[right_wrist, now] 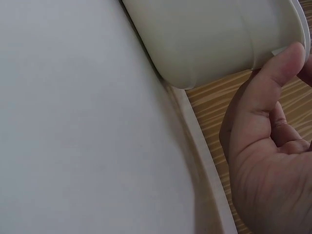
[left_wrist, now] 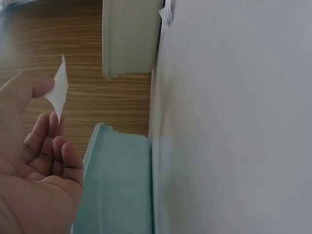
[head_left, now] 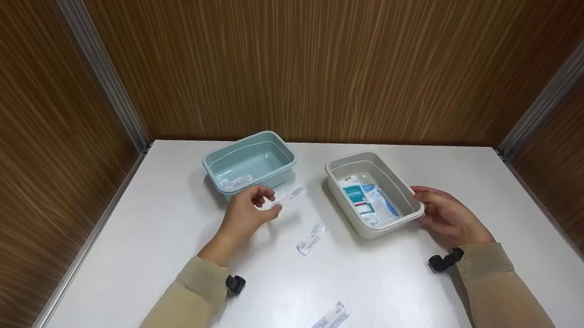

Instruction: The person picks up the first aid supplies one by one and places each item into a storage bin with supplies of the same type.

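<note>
My left hand [head_left: 242,215] pinches a small flat white packet [head_left: 293,194] with blue-purple print, above the table near the front of the teal box. In the left wrist view the packet [left_wrist: 59,90] stands edge-on at the thumb tip, and the other fingers are bent. The teal box [head_left: 282,172] has a similar packet [head_left: 237,182] inside. My right hand [head_left: 449,216] holds the beige box [head_left: 346,211] by its right front corner, with the thumb [right_wrist: 287,61] against the rim. A teal-and-white packet [head_left: 356,194] and a clear pack with a blue item [head_left: 382,204] lie in the beige box.
Two more printed packets lie on the white table [head_left: 258,303]: one packet [head_left: 311,239] in front of the boxes, another packet [head_left: 328,321] at the near edge of view. Wood-grain panels [head_left: 292,65] close off the back and both sides.
</note>
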A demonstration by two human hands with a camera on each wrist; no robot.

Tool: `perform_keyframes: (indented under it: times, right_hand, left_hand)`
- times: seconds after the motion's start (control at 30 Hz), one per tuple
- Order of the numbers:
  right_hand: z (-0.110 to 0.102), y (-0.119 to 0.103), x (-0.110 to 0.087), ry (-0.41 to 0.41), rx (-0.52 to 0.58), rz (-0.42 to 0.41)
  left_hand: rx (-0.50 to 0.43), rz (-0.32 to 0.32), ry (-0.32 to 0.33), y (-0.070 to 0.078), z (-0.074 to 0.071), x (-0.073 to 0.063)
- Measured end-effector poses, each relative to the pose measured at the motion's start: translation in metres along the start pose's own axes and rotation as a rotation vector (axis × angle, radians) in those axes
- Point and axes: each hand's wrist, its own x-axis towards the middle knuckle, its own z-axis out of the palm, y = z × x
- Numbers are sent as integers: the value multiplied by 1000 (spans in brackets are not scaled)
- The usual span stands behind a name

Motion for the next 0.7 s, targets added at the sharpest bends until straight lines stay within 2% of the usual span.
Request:
perform_keyframes:
  times: [0.2, 0.43, 0.57, 0.7]
  right_hand:
    - [1, -1, -1, 13, 22, 17]
    - [3, -2, 1, 13, 23, 14]
    - [1, -2, 1, 6, 26, 4]
    - [0, 0, -1, 7, 19, 1]
  left_hand:
    - [8, -13, 69, 5, -33, 15]
    - [90, -68, 154, 2, -72, 44]
    - [134, -95, 157, -2, -82, 59]
    - [169, -104, 152, -5, -83, 68]
